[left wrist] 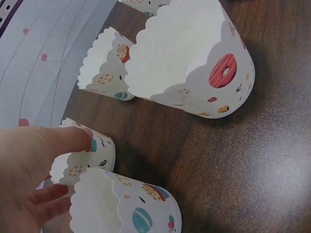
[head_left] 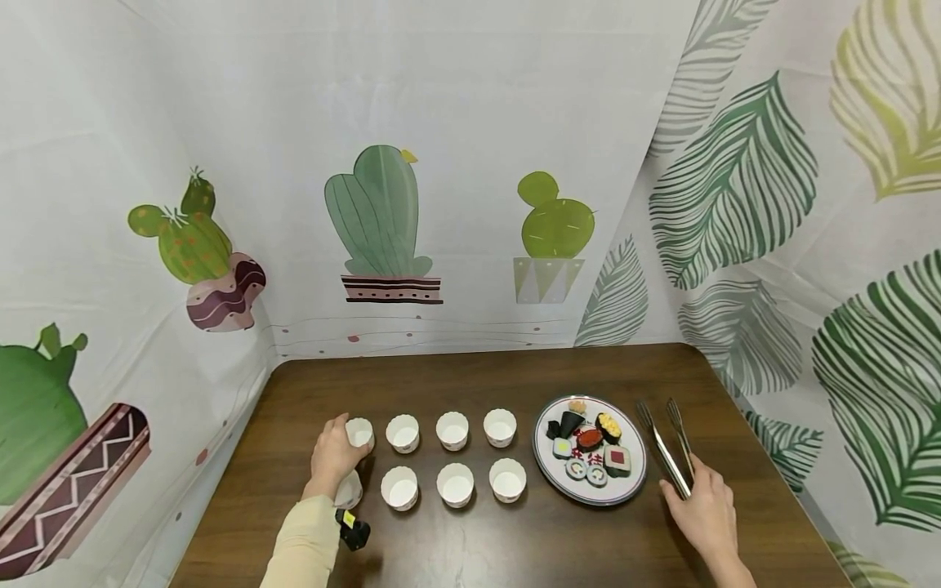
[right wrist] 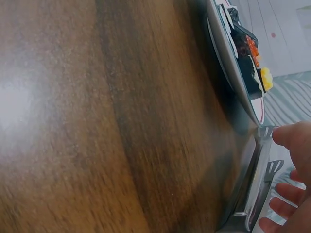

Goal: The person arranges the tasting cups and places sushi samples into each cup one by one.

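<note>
My left hand [head_left: 332,457] holds the back-left white paper baking cup [head_left: 360,433] by its scalloped rim, thumb on the near side. The cup's printed wall, partly hidden by the thumb, shows in the left wrist view. Another paper cup [head_left: 349,492] stands just in front, partly behind the hand and wrist. My right hand [head_left: 707,508] is at the near end of the metal tongs [head_left: 664,452], thumb and fingers spread to either side. The tongs lie on the table with their arms apart. In the right wrist view, the right fingers [right wrist: 286,194] are loosely bent beside the tongs.
Several more paper cups [head_left: 452,430] stand in two rows across the table [head_left: 470,555]. A round plate [head_left: 546,469] with assorted sushi pieces [head_left: 590,439] sits between cups and tongs. Patterned cloth [head_left: 470,98] hangs behind the table. A black wrist camera [head_left: 355,532] is at the left wrist.
</note>
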Demonstrator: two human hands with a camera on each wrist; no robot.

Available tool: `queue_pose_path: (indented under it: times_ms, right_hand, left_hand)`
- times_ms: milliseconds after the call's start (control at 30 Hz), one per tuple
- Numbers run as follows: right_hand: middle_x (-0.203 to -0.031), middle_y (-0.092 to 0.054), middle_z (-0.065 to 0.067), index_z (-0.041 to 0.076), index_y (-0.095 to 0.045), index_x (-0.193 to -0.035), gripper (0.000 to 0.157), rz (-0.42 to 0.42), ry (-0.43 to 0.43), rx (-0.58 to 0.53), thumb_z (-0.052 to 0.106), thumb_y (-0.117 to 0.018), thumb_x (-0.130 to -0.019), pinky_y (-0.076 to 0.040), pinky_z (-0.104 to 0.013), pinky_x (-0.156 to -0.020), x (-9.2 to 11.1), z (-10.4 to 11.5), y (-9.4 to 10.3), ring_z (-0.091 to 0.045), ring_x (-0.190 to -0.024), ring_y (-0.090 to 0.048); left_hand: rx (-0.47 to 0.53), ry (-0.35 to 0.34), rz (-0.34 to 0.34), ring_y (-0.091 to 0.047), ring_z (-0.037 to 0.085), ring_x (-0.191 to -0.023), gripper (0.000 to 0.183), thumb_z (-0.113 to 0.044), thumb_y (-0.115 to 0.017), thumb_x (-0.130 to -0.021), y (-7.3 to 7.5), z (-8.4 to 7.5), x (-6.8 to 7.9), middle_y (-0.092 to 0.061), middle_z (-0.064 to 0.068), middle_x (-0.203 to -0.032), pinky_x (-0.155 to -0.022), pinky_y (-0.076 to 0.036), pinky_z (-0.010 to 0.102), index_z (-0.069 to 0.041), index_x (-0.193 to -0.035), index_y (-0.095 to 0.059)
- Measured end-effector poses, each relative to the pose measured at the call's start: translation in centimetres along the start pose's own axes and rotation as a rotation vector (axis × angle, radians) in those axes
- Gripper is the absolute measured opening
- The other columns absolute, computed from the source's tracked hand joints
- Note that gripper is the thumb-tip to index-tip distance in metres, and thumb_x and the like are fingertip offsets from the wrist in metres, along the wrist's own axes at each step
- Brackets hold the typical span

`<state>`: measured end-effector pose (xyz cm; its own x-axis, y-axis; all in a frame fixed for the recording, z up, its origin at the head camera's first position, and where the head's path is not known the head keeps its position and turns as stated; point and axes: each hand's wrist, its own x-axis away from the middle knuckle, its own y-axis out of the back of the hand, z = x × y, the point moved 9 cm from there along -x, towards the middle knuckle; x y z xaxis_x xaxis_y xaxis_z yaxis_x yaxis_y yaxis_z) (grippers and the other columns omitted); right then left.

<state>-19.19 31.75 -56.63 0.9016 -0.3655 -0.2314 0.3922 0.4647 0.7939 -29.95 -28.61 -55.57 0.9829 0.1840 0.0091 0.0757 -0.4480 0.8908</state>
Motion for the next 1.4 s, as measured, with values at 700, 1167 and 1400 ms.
queue_pose_path:
  times_ms: [700,1167,1400]
  right_hand:
    - [-0.116,-0.036,-0.04,-0.013,-0.031,-0.13,0.074,0.017,-0.15,0.058,0.023,-0.067,-0.076,-0.033,-0.063,-0.076,-1.0,-1.6,-1.2,-0.06,-0.099,-0.034]
    - [-0.106,-0.037,-0.037,-0.014,-0.036,-0.121,0.065,0.069,-0.235,0.11,0.023,-0.064,-0.076,-0.035,-0.062,-0.069,-0.4,-2.8,-1.7,-0.057,-0.095,-0.037]
    - [-0.105,-0.038,-0.036,-0.011,-0.041,-0.115,0.053,0.028,-0.222,0.093,0.019,-0.063,-0.078,-0.035,-0.062,-0.067,-0.1,-3.2,-1.6,-0.057,-0.094,-0.038]
  left_hand:
    - [0.056,0.01,-0.038,-0.051,0.047,-0.104,0.067,-0.02,-0.076,-0.07,0.2,0.4,0.3,-0.047,0.028,-0.121,-0.085,-0.041,0.056,0.006,-0.125,-0.047]
    - [0.082,0.028,-0.021,-0.05,0.047,-0.105,0.065,-0.02,-0.075,-0.072,0.0,0.5,0.1,-0.047,0.027,-0.122,-0.085,-0.041,0.056,0.004,-0.125,-0.048]
    - [0.08,0.022,-0.023,-0.05,0.047,-0.105,0.064,-0.019,-0.075,-0.071,0.0,0.6,0.1,-0.047,0.027,-0.121,-0.085,-0.041,0.056,0.005,-0.125,-0.048]
